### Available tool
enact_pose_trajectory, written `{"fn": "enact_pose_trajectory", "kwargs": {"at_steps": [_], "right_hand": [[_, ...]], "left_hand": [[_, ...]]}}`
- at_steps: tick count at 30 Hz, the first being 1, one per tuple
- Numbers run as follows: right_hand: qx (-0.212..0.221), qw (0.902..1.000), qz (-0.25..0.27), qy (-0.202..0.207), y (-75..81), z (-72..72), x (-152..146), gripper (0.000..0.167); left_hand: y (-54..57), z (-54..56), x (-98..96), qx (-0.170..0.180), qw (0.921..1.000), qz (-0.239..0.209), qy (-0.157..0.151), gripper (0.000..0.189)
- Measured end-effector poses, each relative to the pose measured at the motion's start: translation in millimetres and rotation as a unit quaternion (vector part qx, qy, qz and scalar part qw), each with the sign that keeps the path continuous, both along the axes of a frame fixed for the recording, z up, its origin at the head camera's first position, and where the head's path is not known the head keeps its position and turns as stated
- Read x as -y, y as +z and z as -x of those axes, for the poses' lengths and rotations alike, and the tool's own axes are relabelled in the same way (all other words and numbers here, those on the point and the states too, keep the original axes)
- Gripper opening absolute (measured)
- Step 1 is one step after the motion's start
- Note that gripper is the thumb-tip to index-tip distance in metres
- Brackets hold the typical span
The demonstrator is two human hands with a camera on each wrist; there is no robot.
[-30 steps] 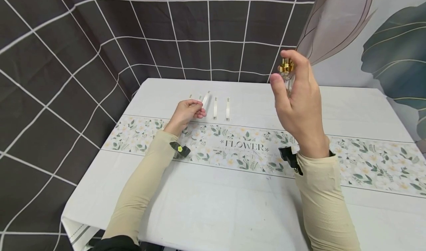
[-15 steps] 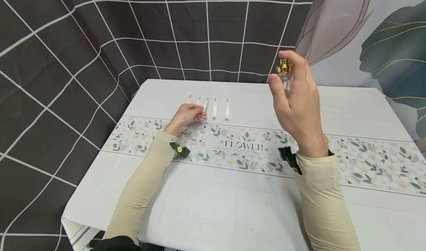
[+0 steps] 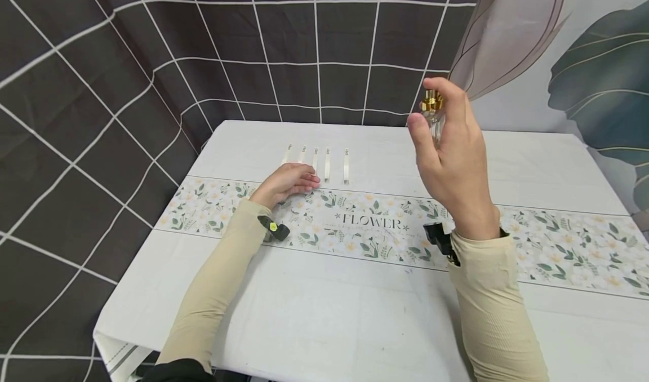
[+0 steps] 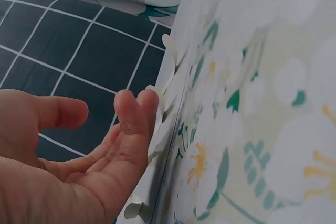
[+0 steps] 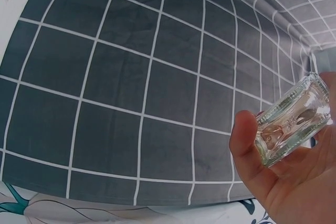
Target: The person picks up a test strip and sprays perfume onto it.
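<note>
My right hand [image 3: 455, 156] holds a small glass perfume bottle [image 3: 436, 124] raised above the table, its index fingertip on the gold spray top [image 3: 432, 101]. Clear, thick glass walls of the bottle [image 5: 294, 121] show in the right wrist view. Several narrow white paper strips [image 3: 346, 166] lie in a row on the table, small dark print at their far ends. Just at the near ends of the left strips, my left hand [image 3: 290, 182] hovers or rests low; contact is unclear. In the left wrist view its thumb [image 4: 65, 113] and fingers are apart, holding nothing.
A white cloth covers the table [image 3: 324, 314], with a floral band [image 3: 375, 221] marked FLOWER running across it. Behind and to the left hangs a dark curtain [image 3: 350, 32] with white grid lines. A leaf-patterned hanging [image 3: 603, 89] is at the back right.
My left hand has lowered a paper strip into the row beside the others and let it go; its fingers have straightened. My right hand with the perfume bottle has barely moved.
</note>
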State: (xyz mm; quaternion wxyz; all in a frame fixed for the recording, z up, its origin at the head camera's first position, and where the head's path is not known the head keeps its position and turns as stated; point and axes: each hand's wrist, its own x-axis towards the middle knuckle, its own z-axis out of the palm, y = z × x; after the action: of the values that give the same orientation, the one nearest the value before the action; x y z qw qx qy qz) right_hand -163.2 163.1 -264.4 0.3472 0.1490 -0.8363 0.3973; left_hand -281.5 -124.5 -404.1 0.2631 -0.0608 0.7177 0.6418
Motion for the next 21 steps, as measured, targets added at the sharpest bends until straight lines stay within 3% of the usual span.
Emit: {"fn": "enact_pose_trajectory", "kwargs": {"at_steps": [9,18,21], "right_hand": [[0.003,1.0000,0.001,0.001,0.0,0.1,0,0.044],[0.002,1.0000,0.004,0.004,-0.8,-0.2,1,0.043],[0.001,1.0000,0.000,0.006,-0.6,0.1,1,0.043]], "left_hand": [[0.6,0.6,4.6,0.007,0.9999,0.013,0.001,0.048],[8.8,-3.2,5.1,-0.018,0.9991,0.037,-0.005,0.046],[13.8,-6.8,2.3,-0.028,0.9985,0.042,-0.022,0.046]]}}
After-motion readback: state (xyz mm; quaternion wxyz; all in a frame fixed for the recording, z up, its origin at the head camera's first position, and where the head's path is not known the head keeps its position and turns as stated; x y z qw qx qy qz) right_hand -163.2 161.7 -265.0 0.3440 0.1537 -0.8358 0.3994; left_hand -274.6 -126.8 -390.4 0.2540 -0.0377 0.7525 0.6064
